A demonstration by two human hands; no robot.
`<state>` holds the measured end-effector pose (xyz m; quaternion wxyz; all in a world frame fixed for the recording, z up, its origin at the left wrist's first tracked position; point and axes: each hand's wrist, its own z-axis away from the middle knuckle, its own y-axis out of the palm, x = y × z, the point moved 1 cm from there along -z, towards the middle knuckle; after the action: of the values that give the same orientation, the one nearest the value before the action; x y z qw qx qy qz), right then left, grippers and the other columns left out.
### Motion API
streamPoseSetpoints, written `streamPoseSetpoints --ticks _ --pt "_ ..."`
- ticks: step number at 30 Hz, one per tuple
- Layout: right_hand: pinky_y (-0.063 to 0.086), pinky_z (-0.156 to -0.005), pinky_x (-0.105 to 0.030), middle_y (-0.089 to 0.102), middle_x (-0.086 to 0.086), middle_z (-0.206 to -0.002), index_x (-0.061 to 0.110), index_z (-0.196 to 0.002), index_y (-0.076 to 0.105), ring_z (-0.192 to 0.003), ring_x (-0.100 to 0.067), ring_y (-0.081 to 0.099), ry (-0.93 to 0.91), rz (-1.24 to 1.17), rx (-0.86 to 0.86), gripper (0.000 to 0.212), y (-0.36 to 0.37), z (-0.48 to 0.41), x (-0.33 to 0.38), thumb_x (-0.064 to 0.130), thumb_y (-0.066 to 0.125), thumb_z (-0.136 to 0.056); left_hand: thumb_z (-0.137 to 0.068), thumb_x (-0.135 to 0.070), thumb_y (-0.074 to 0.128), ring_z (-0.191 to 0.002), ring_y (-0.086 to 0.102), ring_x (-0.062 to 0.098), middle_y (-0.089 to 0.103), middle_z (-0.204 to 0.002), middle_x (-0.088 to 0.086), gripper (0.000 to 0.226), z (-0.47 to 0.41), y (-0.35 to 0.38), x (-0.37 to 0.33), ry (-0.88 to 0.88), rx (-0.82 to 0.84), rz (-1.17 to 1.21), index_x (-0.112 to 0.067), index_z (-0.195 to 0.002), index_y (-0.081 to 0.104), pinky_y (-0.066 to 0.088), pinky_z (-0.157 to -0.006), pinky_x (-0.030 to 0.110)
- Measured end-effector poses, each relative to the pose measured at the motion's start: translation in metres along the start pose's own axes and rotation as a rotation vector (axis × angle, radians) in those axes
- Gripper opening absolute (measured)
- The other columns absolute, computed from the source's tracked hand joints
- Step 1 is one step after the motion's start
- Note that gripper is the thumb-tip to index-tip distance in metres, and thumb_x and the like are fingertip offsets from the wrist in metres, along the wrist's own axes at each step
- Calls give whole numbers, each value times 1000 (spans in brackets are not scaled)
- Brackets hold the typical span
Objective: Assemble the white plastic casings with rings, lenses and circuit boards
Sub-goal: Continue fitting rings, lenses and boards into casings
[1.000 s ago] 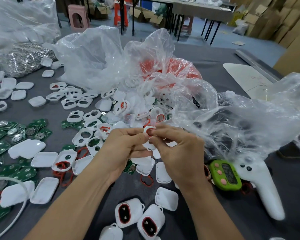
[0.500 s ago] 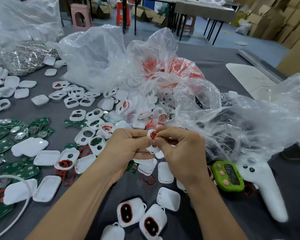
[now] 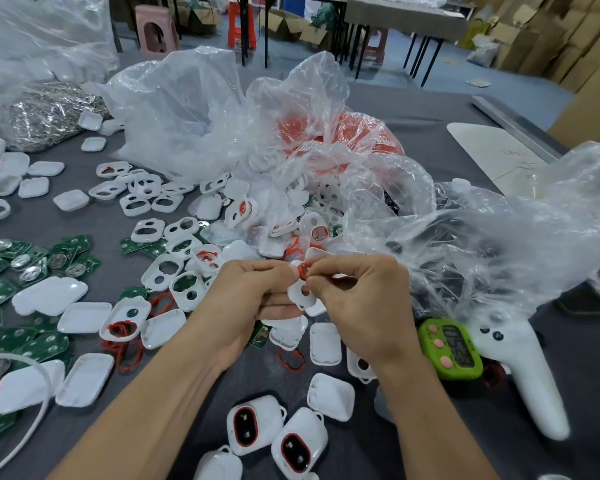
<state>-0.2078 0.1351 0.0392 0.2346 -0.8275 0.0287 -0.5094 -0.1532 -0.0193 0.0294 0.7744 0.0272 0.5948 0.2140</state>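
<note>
My left hand [image 3: 253, 299] still grips the casing [image 3: 300, 296]; my right hand [image 3: 364, 306] pinches the ring [image 3: 303, 270], now further into its opening, I think nearly seated.

A: What are the hands doing?
B: The left hand [image 3: 253, 299] grips a white casing [image 3: 300, 295] from its side, fingers curled round it, above the grey table [image 3: 430, 109]. The right hand [image 3: 364, 306] pinches a red ring [image 3: 303, 270] at the casing's upper opening.
A: And around them?
B: Crumpled clear plastic bags [image 3: 187, 109] lie behind, with casing halves spilling out between them. Green circuit boards [image 3: 0, 292] lie at the left among white covers [image 3: 84, 379]. Near the bottom edge two ringed casings [image 3: 245, 426] sit side by side. At the right a green timer [image 3: 449, 348] lies just beside a white controller [image 3: 523, 372]
</note>
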Motion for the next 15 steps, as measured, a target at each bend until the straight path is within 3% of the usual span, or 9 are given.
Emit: streamPoseSetpoints --ticks 5,9,12,15 --pt "56 -77 -13 76 23 -80 22 -74 83 -87 9 71 24 -28 30 23 -3 -1 3 -2 82 -75 -89 -6 70 -62 72 18 75 -75 16 17 1 -2 0 8 11 -9 -7 -76 81 57 -55 24" --pt "57 -76 -14 77 20 -81 22 -73 83 -85 7 72 23 -42 34 24 -3 0 6 -2 81 -74 -71 -12 73 -55 68 13 70 -64 7 10 2 0 -1 24 -7 -45 -13 -62 78 54 -50 21" --pt "58 -74 -16 77 17 -78 20 -71 83 -82 3 74 33 -82 18 25 -2 0 8 -4 80 -73 -70 -11 67 -50 63 9 66 -58 2 17 3 2 -2 48 3 -56 -14 -54 73 53 -48 19" --pt "59 -69 -17 77 16 -74 22 -72 81 -73 0 74 40 -109 -12 26 0 2 10 -4 80 -74 -82 3 64 -46 60 9 64 -56 2 34 2 3 -3 74 -2 -64 -13 -53 72 52 -46 19"
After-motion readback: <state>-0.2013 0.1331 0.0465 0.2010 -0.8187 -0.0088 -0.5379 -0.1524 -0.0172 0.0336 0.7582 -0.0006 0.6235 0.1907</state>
